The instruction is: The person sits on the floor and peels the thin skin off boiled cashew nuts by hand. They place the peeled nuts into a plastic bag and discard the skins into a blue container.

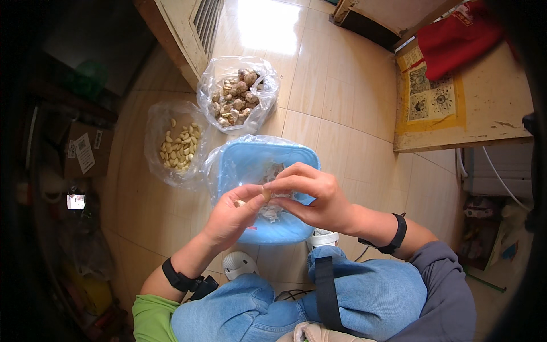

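Observation:
Over a blue plastic bin [267, 234] lined with a clear bag, my left hand [234, 212] pinches a garlic clove [266, 195] between thumb and forefinger, with more garlic [240, 203] tucked in its palm. The fingertips of my right hand [314, 194] touch the same clove from the other side. Papery garlic skins [271, 213] lie inside the bin below. Behind the bin, a clear plastic bag [268, 96] holds whole garlic bulbs [239, 95] and some loose pieces. To the left, another clear bag [154, 147] contains peeled garlic cloves [181, 147].
White shoes [240, 264] stand on the tiled floor near the bin. A cardboard box [88, 149] sits on the left. At the right is a worn wooden panel [483, 107] with a red cloth [459, 40] hanging over it. A louvred door [188, 38] stands behind the bags.

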Tool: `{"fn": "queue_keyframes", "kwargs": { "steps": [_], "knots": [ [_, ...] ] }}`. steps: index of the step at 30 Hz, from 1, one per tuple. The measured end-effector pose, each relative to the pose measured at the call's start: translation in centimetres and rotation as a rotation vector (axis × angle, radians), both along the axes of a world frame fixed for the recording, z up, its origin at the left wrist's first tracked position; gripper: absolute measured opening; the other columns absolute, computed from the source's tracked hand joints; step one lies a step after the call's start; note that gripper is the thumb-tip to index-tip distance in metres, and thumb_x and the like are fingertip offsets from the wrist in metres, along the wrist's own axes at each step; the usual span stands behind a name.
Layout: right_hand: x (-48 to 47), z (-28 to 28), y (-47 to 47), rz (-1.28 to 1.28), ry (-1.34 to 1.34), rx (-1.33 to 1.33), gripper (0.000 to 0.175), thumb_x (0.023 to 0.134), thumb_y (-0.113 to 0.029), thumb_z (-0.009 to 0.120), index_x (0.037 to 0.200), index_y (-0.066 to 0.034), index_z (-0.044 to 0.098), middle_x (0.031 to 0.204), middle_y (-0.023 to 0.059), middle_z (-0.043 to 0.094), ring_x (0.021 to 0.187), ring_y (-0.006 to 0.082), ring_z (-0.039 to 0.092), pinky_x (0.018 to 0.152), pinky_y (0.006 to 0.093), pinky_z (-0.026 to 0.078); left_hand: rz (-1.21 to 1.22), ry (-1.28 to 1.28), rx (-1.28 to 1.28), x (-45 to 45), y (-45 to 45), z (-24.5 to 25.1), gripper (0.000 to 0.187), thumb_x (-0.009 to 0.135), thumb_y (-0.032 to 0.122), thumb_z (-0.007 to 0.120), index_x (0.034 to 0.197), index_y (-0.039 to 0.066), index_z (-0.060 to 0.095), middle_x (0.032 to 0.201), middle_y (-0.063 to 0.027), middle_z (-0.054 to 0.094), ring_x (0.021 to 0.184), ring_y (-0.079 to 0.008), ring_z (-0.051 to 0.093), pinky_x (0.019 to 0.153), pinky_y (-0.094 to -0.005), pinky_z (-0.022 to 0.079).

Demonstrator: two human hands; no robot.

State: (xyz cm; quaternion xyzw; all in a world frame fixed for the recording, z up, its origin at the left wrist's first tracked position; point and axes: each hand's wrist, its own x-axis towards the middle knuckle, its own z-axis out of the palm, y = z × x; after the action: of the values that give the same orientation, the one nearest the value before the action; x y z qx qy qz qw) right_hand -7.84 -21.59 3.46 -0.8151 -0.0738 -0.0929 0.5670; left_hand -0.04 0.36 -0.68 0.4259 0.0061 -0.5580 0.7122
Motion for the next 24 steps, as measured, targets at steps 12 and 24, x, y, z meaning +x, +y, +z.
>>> {"fn": "queue_keyframes", "kwargs": {
  "steps": [12, 24],
  "knots": [
    [-0.6, -0.3, -0.3, 0.063, -0.108, -0.25, 0.012, 0.084, -0.002, 0.078, 0.089, -0.0003, 0.067, 0.084, 0.0098, 0.067, 0.067, 0.0253, 0.068, 0.059, 0.035, 0.056, 0.03, 0.078, -0.007, 0.2, -0.4, 0.7, 0.031, 0.103, 0.027, 0.068, 0.126, 0.006, 0.066, 0.086, 0.0087, 0.06, 0.061, 0.0008, 0.041, 0.054, -0.0186, 0.033],
    [0.3, 0.0, 0.3, 0.025, -0.085, -0.15, 0.021, 0.085, -0.002, 0.08, 0.104, -0.0056, 0.074, 0.095, 0.0105, 0.066, 0.082, 0.0262, 0.07, 0.071, 0.0347, 0.058, -0.051, -0.004, 0.08, -0.1, -0.6, 1.0, 0.042, 0.102, 0.031, 0.069, 0.134, 0.005, 0.067, 0.08, 0.0095, 0.059, 0.062, 0.0007, 0.039, 0.053, -0.0185, 0.03]
  ]
}}
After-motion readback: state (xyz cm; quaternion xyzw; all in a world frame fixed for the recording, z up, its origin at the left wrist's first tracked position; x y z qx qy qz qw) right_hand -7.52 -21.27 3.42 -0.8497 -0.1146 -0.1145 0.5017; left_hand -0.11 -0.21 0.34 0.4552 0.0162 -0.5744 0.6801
